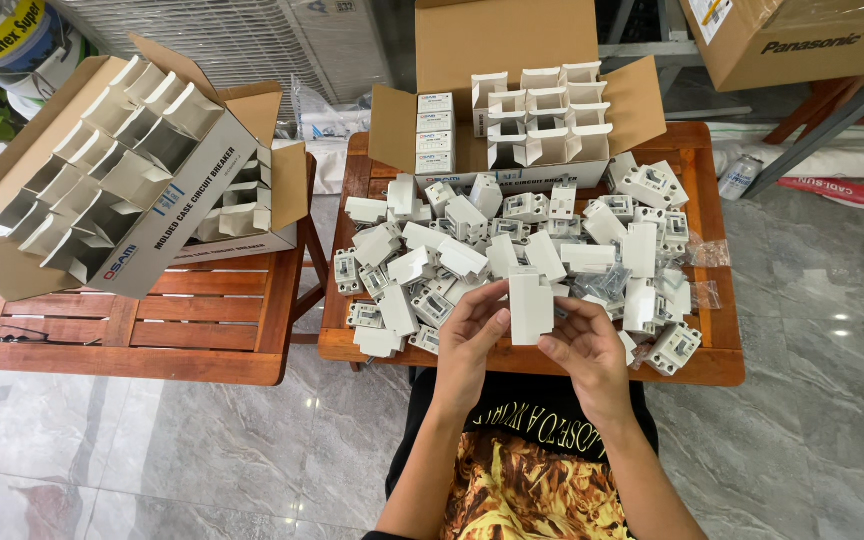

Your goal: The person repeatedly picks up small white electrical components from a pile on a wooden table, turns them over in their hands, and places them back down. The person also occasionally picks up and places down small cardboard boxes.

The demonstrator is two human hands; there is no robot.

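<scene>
We hold a small white carton [531, 308] between both hands, just above the near edge of the wooden counter [722, 365]. Our left hand [472, 335] pinches the carton's left side with thumb and fingertips; our right hand [584, 345] is clamped on its lower right corner, fingers curled under. The carton stands upright, its flat face toward us.

To handle it well, we judge it best to keep the grip on the carton's edges, so its panels do not crush, and to keep it square between the hands while the fingers work.

Just beyond the carton lies a dense heap of white circuit breakers and cartons [512, 250], with clear plastic bags [697, 255] to the right of the carton at the heap's edge. Behind the heap, farther from the carton, an open cardboard box [512, 60] holds rows of small cartons. Well left of the carton, on a second slatted table [152, 330], a long box of empty dividers [102, 170] lies tilted.

Open room is scarce on the counter: only a thin bare strip runs along the near edge under the carton. Free space lies toward us, over the lap, and the heap reaches close to the counter's right edge, where pieces could slip off.
</scene>
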